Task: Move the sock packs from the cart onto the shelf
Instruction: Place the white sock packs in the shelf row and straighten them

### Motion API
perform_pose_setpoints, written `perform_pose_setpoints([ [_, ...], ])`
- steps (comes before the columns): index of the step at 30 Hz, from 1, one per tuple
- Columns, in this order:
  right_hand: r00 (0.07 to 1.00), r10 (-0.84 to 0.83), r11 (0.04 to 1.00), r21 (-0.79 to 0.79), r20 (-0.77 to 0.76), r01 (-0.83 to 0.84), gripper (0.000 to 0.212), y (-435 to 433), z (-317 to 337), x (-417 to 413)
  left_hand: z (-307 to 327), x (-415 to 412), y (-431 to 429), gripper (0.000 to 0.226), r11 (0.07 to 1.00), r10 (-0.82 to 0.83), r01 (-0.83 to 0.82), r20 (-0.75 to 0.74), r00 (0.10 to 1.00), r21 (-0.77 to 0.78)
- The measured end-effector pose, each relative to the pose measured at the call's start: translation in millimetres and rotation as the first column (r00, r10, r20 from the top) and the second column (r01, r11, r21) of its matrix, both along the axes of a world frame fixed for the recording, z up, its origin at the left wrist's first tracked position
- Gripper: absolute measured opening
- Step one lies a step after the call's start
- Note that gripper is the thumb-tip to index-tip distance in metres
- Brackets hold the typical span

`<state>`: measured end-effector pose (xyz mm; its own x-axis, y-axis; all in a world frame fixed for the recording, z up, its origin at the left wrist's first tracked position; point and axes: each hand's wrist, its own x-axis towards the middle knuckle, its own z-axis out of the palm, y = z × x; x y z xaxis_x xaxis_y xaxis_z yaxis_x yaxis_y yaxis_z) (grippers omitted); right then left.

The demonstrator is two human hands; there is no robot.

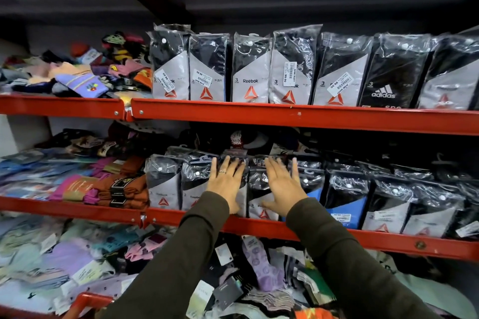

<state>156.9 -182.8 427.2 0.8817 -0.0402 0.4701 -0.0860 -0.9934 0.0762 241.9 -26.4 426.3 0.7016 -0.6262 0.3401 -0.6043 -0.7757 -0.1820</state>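
Black-and-grey sock packs in clear plastic stand in a row on the middle red shelf. My left hand lies flat, fingers spread, on the front of one pack. My right hand presses flat on the neighbouring pack. Neither hand grips anything. A second row of the same packs stands on the upper shelf. A red cart handle shows at the bottom left; the cart's contents are hidden.
Loose coloured socks are piled at the left of the upper shelf and the middle shelf. The bottom level holds a heap of mixed socks. Blue-fronted packs stand to the right of my hands.
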Motion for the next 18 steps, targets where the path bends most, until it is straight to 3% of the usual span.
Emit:
perform_pose_setpoints([
  [4,0.997,-0.034,0.999,0.02,0.069,0.033,0.119,-33.7,21.3,-32.6,9.4,-18.0,-18.2,0.145,0.998,-0.043,0.045,0.043,0.998,-0.049],
  [10,0.984,-0.176,0.982,0.061,-0.036,0.178,0.122,-99.5,20.3,-66.9,15.1,-44.4,-88.2,0.128,0.97,-0.243,0.243,0.064,0.968,-0.003],
  [14,0.971,-0.214,0.977,-0.007,-0.102,0.214,0.118,-117.4,6.7,-73.1,6.2,-52.1,-121.2,0.116,0.964,-0.26,0.256,0.047,0.965,0.073],
  [18,0.979,-0.195,0.98,-0.057,-0.058,0.192,0.109,-122.6,-3.3,-72.6,-1.0,-54.3,-132.4,0.116,0.971,-0.236,0.234,0.057,0.97,0.047],
])
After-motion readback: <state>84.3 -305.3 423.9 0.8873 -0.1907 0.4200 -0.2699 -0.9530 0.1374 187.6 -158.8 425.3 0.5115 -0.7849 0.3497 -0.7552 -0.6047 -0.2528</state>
